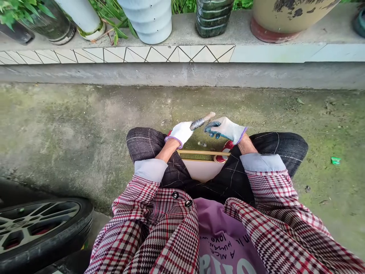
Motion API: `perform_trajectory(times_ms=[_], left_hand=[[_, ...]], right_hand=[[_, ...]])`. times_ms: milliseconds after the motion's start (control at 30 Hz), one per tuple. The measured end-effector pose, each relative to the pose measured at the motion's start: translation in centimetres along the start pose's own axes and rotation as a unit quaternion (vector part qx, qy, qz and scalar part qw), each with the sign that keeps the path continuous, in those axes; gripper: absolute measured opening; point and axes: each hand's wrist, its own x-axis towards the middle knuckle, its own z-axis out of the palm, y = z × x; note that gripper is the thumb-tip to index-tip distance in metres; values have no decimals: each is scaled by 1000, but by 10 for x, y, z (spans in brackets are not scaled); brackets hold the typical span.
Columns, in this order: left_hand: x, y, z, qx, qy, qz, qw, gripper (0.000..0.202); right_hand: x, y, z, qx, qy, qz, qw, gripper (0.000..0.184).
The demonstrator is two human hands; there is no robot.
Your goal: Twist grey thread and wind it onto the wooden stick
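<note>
Between my knees, my left hand [182, 133], in a white work glove with a purple cuff, is closed around a short stick-like piece [202, 121]. Its middle is wound with something dark and silvery, and a pale, wood-coloured end points up to the right. The rest of it is hidden in the glove. My right hand [226, 129] wears a matching glove with blue-coated fingers. Those fingers are curled in just beside the wound piece; whether anything thin lies between them I cannot make out.
I sit low on a mossy concrete floor [85, 125]. Ahead runs a tiled ledge [273, 53] with several planters, among them a white ribbed bucket [148, 21] and a tan pot [288, 19]. A car wheel [82, 228] is at the lower left. A green wrapper [335, 160] lies right.
</note>
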Motion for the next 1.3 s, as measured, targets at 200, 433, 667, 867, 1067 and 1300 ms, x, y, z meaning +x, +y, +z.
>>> perform_trajectory(times_ms=[200,433,667,867,1067,1300], left_hand=[[1,-1,6,99,-70,-39,992,40],[-5,1,7,116,-119,103,981,38],[-8,9,-2,-190,-75,66,977,26],[-1,22,0,-587,6,-14,809,29],[34,40,-14,-801,89,-45,590,21],[82,82,-44,-884,144,-90,435,18]], right_hand=[[-4,1,-2,-99,-21,-27,995,23],[9,7,-10,-140,72,-3,988,14],[21,19,-18,152,253,-26,955,23],[11,3,-5,176,245,-25,953,30],[4,-29,9,75,194,-85,974,40],[27,-66,-10,-282,249,-73,924,51]])
